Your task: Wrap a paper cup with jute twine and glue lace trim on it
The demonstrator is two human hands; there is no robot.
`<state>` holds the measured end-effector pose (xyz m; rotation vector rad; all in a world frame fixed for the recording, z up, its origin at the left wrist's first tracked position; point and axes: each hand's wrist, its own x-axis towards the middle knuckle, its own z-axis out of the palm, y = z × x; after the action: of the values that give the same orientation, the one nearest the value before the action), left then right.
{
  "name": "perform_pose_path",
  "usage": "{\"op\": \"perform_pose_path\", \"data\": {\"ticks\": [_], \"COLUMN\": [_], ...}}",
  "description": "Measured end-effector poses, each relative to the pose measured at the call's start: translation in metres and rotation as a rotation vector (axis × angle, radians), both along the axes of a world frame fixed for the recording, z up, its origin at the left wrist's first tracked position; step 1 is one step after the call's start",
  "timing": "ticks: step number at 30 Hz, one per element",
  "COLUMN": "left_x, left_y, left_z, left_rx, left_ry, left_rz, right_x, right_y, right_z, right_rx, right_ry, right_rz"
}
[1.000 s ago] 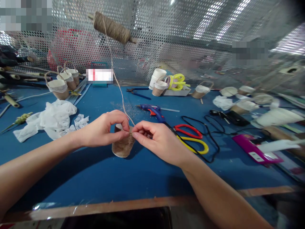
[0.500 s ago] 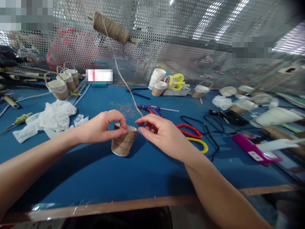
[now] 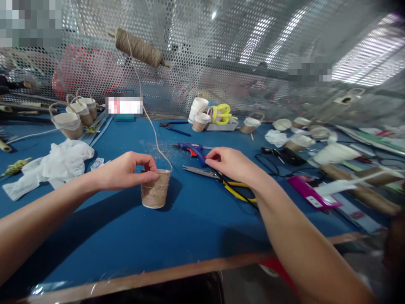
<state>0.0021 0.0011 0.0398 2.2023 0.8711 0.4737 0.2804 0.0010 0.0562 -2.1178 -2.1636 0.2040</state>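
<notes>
My left hand (image 3: 131,171) is closed on the rim of a small twine-wrapped cup (image 3: 155,192), thumb outside and fingers inside. The cup stands upright on the blue table. A strand of twine (image 3: 152,126) runs from its rim up to the twine spool (image 3: 138,47). To the right, the fingers of my right hand (image 3: 226,162) are drawn together at the handle end of a blue glue gun (image 3: 191,148), which lies on its side. Just below that hand lie scissors (image 3: 202,171) with yellow and dark handles, partly covered by it.
Several finished cups with handles (image 3: 68,122) stand at the back left, behind crumpled white cloth (image 3: 52,164). Pliers (image 3: 175,127) lie toward the back. A purple power strip (image 3: 311,192), black cords and more cups occupy the right. Perforated metal mesh (image 3: 177,84) rises behind.
My right hand has left the twine at the cup's rim and moved right to the glue gun's handle. My left hand still holds the cup. The view has shifted slightly.
</notes>
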Motion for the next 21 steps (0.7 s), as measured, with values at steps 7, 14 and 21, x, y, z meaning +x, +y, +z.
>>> {"op": "perform_pose_path", "data": {"ticks": [7, 14, 21], "left_x": [-0.007, -0.013, -0.011], "left_y": [0.001, -0.003, -0.005], "left_z": [-0.003, -0.010, -0.010], "left_rx": [0.002, -0.010, 0.006], "left_ry": [-0.001, -0.044, -0.037], "left_rz": [0.008, 0.043, 0.037], "right_x": [0.040, 0.045, 0.009], "right_y": [-0.027, -0.028, 0.023], "right_z": [-0.013, -0.021, -0.027], "right_rx": [-0.150, -0.172, -0.132], "right_ry": [-0.075, -0.064, -0.130], "right_rz": [-0.015, -0.011, -0.014]}}
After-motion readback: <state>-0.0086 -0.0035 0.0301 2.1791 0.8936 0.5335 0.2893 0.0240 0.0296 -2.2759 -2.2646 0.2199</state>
